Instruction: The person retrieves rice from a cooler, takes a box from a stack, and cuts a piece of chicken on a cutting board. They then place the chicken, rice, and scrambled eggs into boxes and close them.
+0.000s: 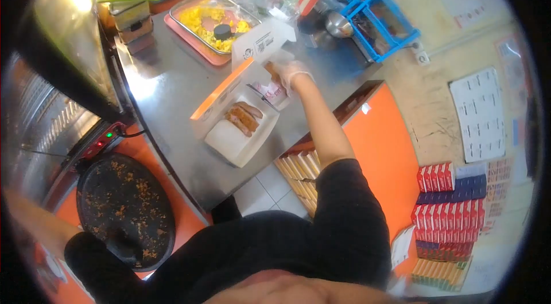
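Observation:
My right hand, in a clear plastic glove, is closed around a browned piece of food. It holds the piece over the rear open paper box, whose white lid carries dark print. Paper with pink print lies inside that box. Right in front stands another open box with an orange-edged flap, and browned, filled pastry pieces sit at its far end. Of my left arm only the forearm shows at the left edge; the hand is out of view.
A round black hot plate with crumbs is at lower left. Behind the boxes, a glass tray holds yellow food on a pink board. A blue rack and metal bowl stand at the back right. Red packets are stacked at right.

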A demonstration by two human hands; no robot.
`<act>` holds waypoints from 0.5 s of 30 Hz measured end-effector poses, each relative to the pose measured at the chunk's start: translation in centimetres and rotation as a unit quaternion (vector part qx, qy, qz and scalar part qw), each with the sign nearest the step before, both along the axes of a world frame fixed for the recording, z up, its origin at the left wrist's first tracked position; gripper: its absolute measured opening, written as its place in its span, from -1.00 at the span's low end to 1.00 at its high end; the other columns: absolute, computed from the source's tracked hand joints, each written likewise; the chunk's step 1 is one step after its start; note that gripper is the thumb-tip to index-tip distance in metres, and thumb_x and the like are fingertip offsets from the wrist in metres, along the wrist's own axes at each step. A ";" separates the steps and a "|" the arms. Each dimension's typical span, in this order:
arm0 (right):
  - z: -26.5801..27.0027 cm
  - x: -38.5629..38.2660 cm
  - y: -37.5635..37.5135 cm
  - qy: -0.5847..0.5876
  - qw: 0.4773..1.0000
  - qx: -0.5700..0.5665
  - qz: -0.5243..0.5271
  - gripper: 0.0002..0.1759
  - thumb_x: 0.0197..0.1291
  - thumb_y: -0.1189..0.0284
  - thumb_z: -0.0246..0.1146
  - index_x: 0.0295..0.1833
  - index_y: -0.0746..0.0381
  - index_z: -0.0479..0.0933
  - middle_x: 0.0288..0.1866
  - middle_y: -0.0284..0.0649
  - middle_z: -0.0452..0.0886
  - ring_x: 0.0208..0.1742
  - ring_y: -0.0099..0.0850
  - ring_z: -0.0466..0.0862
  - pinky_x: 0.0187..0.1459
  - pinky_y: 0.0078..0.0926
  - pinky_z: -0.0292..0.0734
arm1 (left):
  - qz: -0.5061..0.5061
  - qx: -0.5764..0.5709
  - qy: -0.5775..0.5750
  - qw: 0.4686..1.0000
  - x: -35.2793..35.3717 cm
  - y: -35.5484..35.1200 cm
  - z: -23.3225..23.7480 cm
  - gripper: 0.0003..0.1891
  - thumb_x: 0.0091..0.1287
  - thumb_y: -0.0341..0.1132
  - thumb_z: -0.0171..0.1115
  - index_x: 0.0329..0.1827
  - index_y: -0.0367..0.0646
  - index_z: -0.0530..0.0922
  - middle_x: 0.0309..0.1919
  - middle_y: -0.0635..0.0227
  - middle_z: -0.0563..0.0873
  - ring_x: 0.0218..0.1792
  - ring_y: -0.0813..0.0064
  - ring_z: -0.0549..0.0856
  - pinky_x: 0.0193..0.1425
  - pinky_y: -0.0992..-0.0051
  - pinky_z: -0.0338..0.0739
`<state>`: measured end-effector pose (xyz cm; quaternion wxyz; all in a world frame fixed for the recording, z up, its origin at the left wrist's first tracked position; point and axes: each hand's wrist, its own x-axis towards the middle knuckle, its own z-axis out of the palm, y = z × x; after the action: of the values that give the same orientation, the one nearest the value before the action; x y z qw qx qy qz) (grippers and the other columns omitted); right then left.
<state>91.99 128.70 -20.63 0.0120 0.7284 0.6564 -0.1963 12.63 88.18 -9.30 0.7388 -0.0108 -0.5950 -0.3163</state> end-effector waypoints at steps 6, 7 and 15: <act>1.6 6.3 5.5 -0.099 0.976 0.097 0.171 -0.53 0.12 0.07 0.11 -0.15 0.26 0.62 -0.11 0.09 0.62 -0.05 -0.03 0.63 0.02 -0.21 0.48 | 0.036 -0.058 -0.009 0.998 3.4 5.4 -1.2 -0.69 0.36 -0.26 0.10 0.02 -0.28 0.60 -0.05 0.06 0.67 -0.09 0.23 0.66 -0.04 0.27 0.55; 1.8 7.0 6.7 0.027 0.976 0.171 0.129 -0.55 0.12 0.09 0.12 -0.16 0.26 0.62 -0.13 0.10 0.62 -0.08 -0.02 0.64 0.00 -0.20 0.49 | 0.042 -0.064 -0.009 0.997 4.2 6.0 -1.2 -0.69 0.36 -0.26 0.10 0.02 -0.29 0.60 -0.04 0.06 0.67 -0.09 0.24 0.66 -0.04 0.28 0.55; -4.3 8.0 12.6 -0.029 0.966 0.033 0.254 -0.61 0.02 0.10 0.24 -0.35 0.24 0.62 -0.29 0.06 0.63 -0.24 -0.04 0.64 -0.18 -0.16 0.53 | 0.132 -0.205 -0.061 0.968 19.0 8.9 -2.4 -0.68 0.36 -0.31 0.09 0.04 -0.35 0.58 0.00 0.05 0.66 -0.06 0.33 0.67 -0.04 0.37 0.59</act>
<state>100.03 141.27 -24.96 0.0565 0.5432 0.8253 -0.1437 31.67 97.05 -11.68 0.7182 -0.0640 -0.6873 -0.0877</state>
